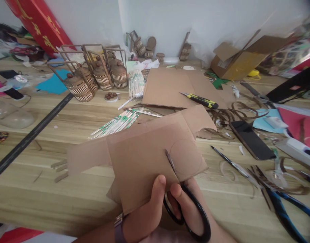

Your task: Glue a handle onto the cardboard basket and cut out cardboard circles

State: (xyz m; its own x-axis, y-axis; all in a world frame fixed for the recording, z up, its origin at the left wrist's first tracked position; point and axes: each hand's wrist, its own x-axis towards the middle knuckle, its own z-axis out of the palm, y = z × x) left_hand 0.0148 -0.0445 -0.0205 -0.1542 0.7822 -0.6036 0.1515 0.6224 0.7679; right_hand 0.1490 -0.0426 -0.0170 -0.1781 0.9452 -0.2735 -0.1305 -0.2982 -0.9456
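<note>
My left hand [147,209], with a strap at the wrist, grips a brown cardboard sheet [137,162], its thumb pressed on the upper face. A pencilled circle [186,157] is drawn on the sheet's right part. My right hand [187,206] is closed on the black handles of a pair of scissors [198,216]. One blade lies over the cardboard just left of the circle, and the card runs between the blades. Fingers beneath the sheet are hidden.
A utility knife [199,100] rests on a larger cardboard piece [167,84] beyond. Right of me lie a phone [252,140], a pen [229,160] and blue-handled pliers [279,202]. Small slatted baskets [80,86] stand at the back left, near wrapped sticks [117,123].
</note>
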